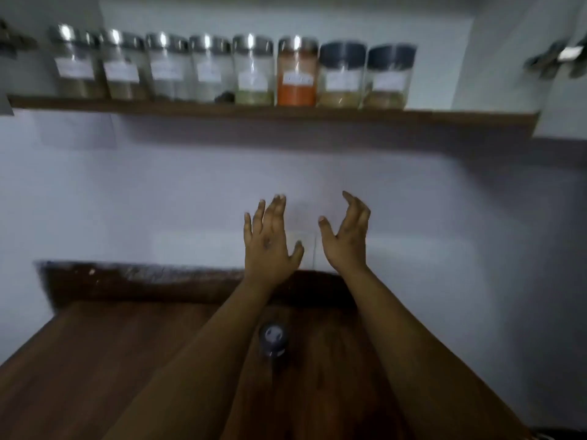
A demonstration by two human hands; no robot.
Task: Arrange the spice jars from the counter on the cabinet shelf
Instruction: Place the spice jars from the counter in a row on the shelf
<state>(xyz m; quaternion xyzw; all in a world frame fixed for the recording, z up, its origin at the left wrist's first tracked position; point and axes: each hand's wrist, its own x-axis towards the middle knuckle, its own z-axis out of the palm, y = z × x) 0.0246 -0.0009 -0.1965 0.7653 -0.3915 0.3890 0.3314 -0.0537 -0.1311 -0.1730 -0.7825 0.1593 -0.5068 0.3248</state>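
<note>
Left hand: raised in front of the wall, fingers spread, back toward the camera, empty. Right hand: raised beside it, apart, fingers loosely curled and spread, holding nothing. Shelf: eight spice jars in one row, touching or nearly so; six with silver lids at left, including an orange-filled jar, then two dark-lidded jars at right. Labels blurred, unreadable. Counter: one dark-capped jar, probably a spice jar, upright between the forearms, untouched.
</note>
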